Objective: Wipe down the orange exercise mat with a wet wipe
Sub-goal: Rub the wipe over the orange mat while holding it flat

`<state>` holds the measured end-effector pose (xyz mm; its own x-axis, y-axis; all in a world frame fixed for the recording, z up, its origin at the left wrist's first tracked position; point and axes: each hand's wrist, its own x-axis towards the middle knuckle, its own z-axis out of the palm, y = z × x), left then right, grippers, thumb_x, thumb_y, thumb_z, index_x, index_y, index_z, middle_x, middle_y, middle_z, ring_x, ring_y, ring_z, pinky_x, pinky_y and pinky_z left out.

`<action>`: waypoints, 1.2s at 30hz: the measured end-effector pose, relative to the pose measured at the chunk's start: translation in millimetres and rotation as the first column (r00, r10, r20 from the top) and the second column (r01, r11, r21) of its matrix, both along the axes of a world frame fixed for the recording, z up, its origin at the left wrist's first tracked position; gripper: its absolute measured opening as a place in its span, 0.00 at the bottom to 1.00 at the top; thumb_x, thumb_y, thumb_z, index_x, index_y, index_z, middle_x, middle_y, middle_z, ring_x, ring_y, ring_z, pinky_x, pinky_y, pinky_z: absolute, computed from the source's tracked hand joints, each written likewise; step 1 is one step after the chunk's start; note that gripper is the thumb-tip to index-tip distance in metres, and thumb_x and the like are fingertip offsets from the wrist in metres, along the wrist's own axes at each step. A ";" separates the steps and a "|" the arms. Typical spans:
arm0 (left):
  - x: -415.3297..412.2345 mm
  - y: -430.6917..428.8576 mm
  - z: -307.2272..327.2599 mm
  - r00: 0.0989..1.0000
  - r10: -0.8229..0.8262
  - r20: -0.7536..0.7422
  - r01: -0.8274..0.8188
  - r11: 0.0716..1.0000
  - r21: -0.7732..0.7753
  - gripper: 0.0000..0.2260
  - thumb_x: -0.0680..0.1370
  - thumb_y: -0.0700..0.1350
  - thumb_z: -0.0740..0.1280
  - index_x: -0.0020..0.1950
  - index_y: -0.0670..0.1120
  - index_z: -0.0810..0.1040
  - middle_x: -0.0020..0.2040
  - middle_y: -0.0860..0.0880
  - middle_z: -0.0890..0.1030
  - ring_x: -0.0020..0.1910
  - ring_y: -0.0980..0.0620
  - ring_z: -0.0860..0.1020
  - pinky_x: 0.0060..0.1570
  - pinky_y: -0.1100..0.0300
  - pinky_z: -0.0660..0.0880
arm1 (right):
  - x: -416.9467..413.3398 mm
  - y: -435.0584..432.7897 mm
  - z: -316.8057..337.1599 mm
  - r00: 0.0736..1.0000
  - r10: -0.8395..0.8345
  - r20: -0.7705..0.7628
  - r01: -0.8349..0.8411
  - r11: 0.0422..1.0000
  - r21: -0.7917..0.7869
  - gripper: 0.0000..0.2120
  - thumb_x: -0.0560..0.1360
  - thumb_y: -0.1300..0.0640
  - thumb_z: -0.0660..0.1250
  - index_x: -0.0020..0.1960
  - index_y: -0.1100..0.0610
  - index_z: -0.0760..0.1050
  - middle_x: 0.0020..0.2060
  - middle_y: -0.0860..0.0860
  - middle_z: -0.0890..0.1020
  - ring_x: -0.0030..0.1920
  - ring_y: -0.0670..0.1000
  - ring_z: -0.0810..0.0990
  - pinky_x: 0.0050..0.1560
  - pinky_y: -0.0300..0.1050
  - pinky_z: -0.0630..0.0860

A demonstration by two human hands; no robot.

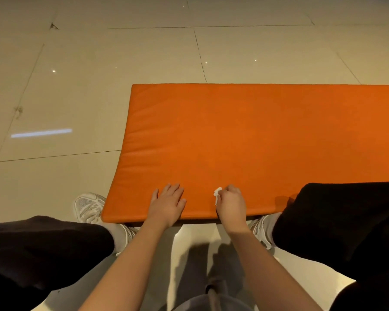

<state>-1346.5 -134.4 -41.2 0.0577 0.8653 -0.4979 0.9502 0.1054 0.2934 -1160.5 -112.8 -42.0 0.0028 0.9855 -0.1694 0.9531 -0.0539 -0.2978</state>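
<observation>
While the right hand [230, 204] is clenching the wet wipe [217, 194] and the left hand [167, 202] is lying flat and released, the bunched wipe is risking streaks on the orange mat [245, 135].

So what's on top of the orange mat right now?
Near its front edge, the left hand lies flat on the orange mat, and the right hand is closed on a white wipe. Most of the wipe is hidden inside the fist.

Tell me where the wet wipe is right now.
In the head view, the wet wipe is bunched in the right hand, on the near edge of the orange mat, just right of the flat left hand.
</observation>
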 end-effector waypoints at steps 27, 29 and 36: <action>1.8 34.4 -5.5 0.998 0.046 -0.031 -0.047 0.997 -0.054 0.24 0.84 0.52 0.52 0.80 0.51 0.54 0.81 0.52 0.52 0.79 0.50 0.48 0.76 0.49 0.46 | -14.8 50.6 -5.7 0.993 -0.044 0.110 0.062 0.983 -0.170 0.14 0.77 0.67 0.55 0.57 0.62 0.77 0.60 0.56 0.73 0.61 0.57 0.69 0.55 0.46 0.69; 1.2 38.6 -3.0 0.998 0.017 -0.053 -0.022 0.995 -0.094 0.24 0.84 0.52 0.52 0.80 0.51 0.53 0.81 0.51 0.50 0.79 0.49 0.48 0.76 0.48 0.47 | -33.1 43.8 -5.7 0.997 0.032 0.070 -0.018 0.980 -0.200 0.15 0.79 0.65 0.54 0.61 0.62 0.75 0.63 0.56 0.72 0.62 0.56 0.68 0.59 0.46 0.68; -0.4 45.0 4.8 0.992 -0.096 -0.087 0.078 0.979 -0.187 0.25 0.85 0.53 0.51 0.81 0.50 0.50 0.81 0.50 0.48 0.79 0.48 0.47 0.76 0.47 0.48 | -23.4 53.2 -9.0 0.996 0.064 0.068 -0.051 0.982 -0.179 0.18 0.77 0.69 0.54 0.61 0.60 0.76 0.62 0.56 0.73 0.63 0.56 0.69 0.57 0.47 0.71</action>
<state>-1346.9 -89.4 -36.4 0.0737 0.7529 -0.6540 0.9806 0.0647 0.1849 -1183.9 -59.6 -51.0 -0.0341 0.9388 -0.3427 0.9749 -0.0442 -0.2182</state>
